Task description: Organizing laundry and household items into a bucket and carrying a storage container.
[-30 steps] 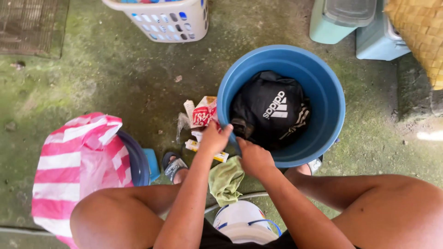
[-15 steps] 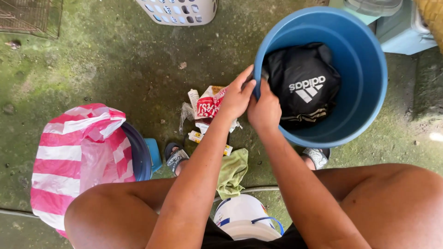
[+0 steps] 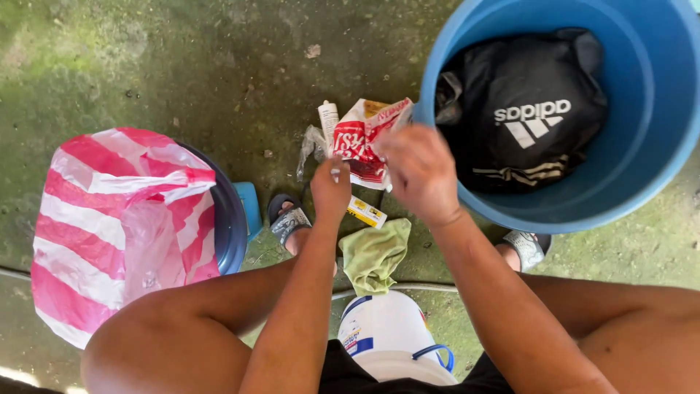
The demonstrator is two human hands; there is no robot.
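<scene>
Both hands have come off the near-left rim of the blue tub (image 3: 660,171), which they gripped half a second ago, and now hang over the litter on the ground beside it. That tub sits at the far right with a black garment (image 3: 525,109) bunched inside (white stripes and a white mark show on the cloth). The right hand (image 3: 421,171) hovers just left of the rim, fingers curled loosely downward; whether it pinches anything cannot be told. The left hand (image 3: 330,188) is closed into a loose fist over the red and white sachet wrapper (image 3: 361,142), and a grip there cannot be made out either. Beside the wrapper lie a small white tube (image 3: 329,115) and a yellow packet (image 3: 366,211). Nearer, a green cloth (image 3: 374,255) lies crumpled between the knees, with a white plastic jug (image 3: 386,335) closest of all. At the left, a pink and white striped bag (image 3: 109,219) drapes over a dark blue basin (image 3: 230,219).
</scene>
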